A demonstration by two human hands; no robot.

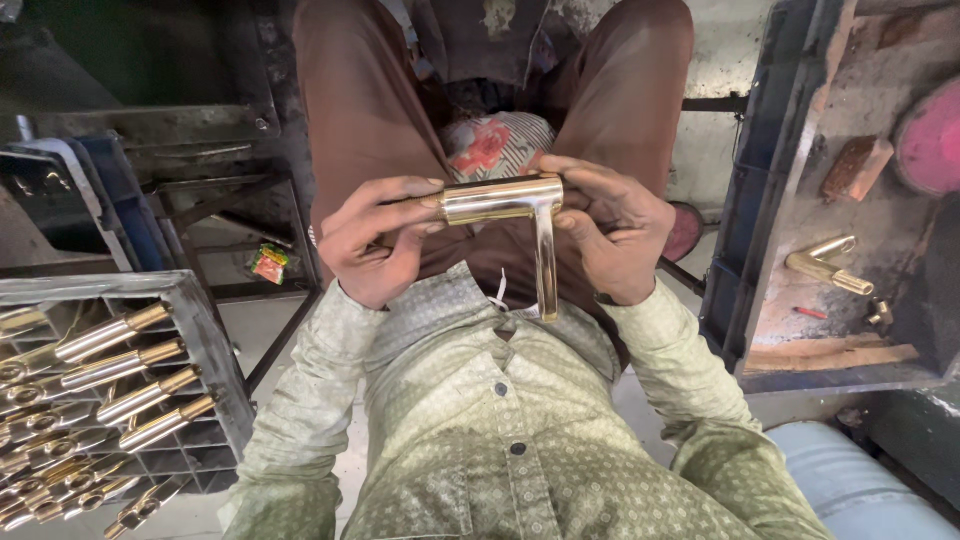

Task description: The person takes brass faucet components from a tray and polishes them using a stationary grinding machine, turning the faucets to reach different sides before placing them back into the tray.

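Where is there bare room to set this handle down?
Bare patch: the worn grey tray on the right, between the brown block and the lone brass handle. Crowded: the grey plastic crate at left, packed with brass handles. Both hands grip the L-shaped brass handle.

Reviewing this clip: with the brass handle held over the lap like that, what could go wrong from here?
The polished brass handle is pinched only at its ends by the left hand and right hand, so it might slip and drop. Bare fingers could smudge its shiny finish. The crate of stacked handles sits close to the left elbow and might get bumped.
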